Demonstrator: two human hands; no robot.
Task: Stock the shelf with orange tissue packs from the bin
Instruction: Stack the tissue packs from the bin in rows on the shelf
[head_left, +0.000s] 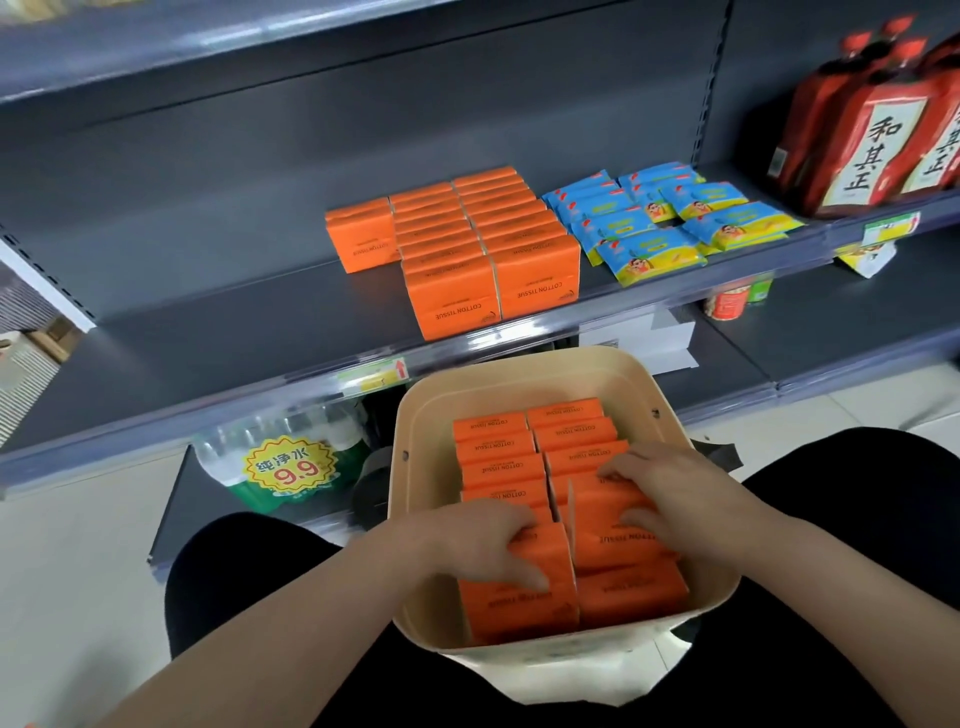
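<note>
The orange tissue packs (498, 452) stand on edge in two rows inside the cream bin (426, 410), which sits between my knees, directly under both hands. My left hand (478, 545) grips the nearest left-row pack (519, 608), with the fingers curled over its top edge and the thumb lying along its near face. My right hand (675, 493) holds a tilted pack (608, 525) in the right row, with the fingers hooked over its far edge; it leans out of line with its neighbours, just beside my left fingertips. Past the bin's far rim, ahead of my hands, the grey shelf (234, 322) carries the stocked orange packs (467, 244) in three rows, the leftmost much shorter than the others. Ahead of my right hand and further right lie blue and yellow packets (675, 218), and beyond those stand red bottles (878, 130). Below the shelf, ahead and left of my left hand, is a wrapped bundle of water bottles (280, 462) with a yellow 9.9 sticker
</note>
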